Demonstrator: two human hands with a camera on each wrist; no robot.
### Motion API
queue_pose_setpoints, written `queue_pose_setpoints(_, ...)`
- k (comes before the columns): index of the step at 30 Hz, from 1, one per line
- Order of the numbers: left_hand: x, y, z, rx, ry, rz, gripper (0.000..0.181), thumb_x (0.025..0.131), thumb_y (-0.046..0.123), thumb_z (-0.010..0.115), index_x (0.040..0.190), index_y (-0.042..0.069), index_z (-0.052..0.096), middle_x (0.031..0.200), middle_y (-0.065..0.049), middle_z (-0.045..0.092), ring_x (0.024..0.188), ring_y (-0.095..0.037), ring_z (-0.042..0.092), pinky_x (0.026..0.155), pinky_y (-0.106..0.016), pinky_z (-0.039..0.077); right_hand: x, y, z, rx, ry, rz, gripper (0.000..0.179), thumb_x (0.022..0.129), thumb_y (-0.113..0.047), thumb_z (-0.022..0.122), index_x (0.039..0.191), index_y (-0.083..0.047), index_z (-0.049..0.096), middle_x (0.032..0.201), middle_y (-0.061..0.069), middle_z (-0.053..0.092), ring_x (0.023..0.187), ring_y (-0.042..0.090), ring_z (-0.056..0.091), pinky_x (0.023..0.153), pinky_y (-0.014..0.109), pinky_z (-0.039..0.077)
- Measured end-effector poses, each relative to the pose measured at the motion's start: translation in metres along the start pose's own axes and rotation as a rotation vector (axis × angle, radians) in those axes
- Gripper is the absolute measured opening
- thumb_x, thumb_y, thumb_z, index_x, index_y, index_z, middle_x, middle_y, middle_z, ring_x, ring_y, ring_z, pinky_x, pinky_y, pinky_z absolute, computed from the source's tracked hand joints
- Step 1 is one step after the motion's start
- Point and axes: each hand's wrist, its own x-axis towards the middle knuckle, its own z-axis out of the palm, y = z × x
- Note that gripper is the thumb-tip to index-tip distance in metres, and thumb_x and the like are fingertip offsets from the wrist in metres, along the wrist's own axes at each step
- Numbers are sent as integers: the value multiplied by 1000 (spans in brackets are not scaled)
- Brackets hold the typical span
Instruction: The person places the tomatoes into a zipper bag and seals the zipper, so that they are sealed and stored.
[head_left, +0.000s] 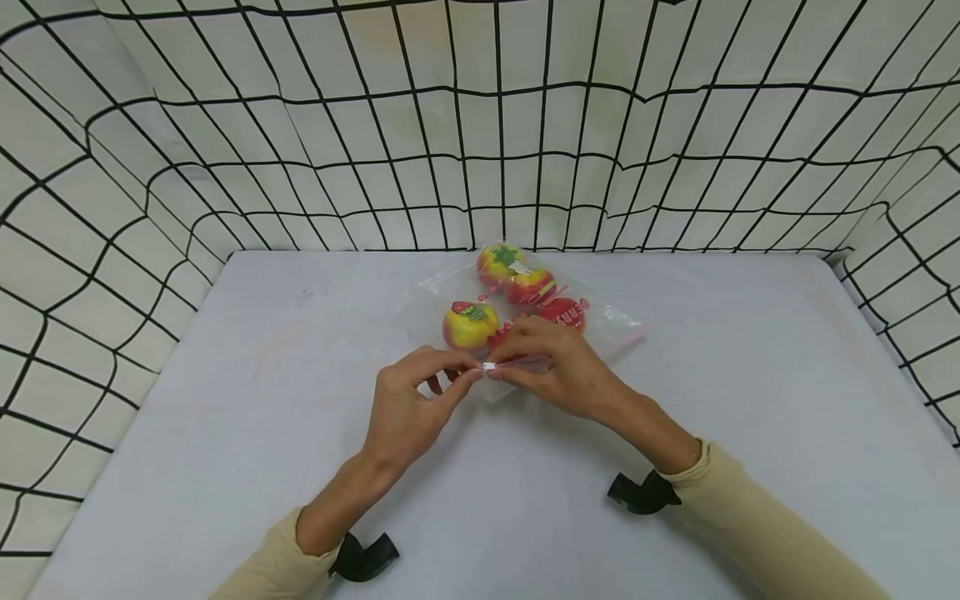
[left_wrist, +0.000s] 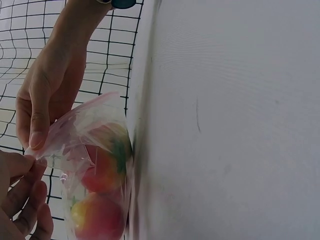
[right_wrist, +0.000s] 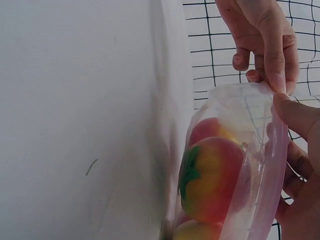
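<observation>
A clear zip bag [head_left: 603,321] with a pink seal strip [right_wrist: 272,185] lies on the table, with several red-and-yellow fruits [head_left: 471,325] with green leafy tops inside it. At the bag's near edge, my left hand [head_left: 408,400] pinches the corner of the strip between thumb and forefinger. Right beside it, my right hand [head_left: 562,367] pinches the same strip, its thumb and fingertips at a small white slider [head_left: 489,366]. The fingertips of both hands nearly meet there. In the right wrist view, a fruit [right_wrist: 215,180] shows through the plastic. Red print on the bag is partly covered by my right hand.
The white table [head_left: 247,358] extends to both sides of the bag. A black wire grid [head_left: 495,125] surrounds it at the back and both sides. Black curved pieces [head_left: 365,558] sit at both wrists, by the beige sleeves [head_left: 757,508].
</observation>
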Motion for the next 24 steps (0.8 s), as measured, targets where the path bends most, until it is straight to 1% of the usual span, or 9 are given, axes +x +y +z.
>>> queue_pose_setpoints(9,-1,-1,4,2,23,21,8,89,13,83,96,16,81,80,3,75,78,-7,62,59,-22,49,-4,3,-1,7,33,-17,22,81,-12,88,102,-15,84,91,-2,68,92,9,57,76,23,55)
queue_pose_setpoints(15,-1,3,5,11,25,20,8,89,14,83,96,16,82,79,4,73,76,-7,59,56,-23,47,-7,5,-3,7,49,-15,22,81,-11,89,102,-15,85,91,-1,68,91,9,57,75,24,54)
queue_pose_setpoints(20,-1,4,4,15,20,13,8,89,13,83,96,17,81,78,5,72,76,-7,58,55,-22,46,-10,7,-5,13,51,-10,22,81,-11,88,102,-15,85,91,-1,68,91,10,57,75,25,54)
queue_pose_setpoints(24,-1,3,4,15,24,3,8,89,12,83,95,17,81,77,5,71,75,-7,58,56,-21,46,-11,8,-6,17,58,1,22,81,-11,88,102,-15,85,93,-1,69,91,10,57,72,29,56)
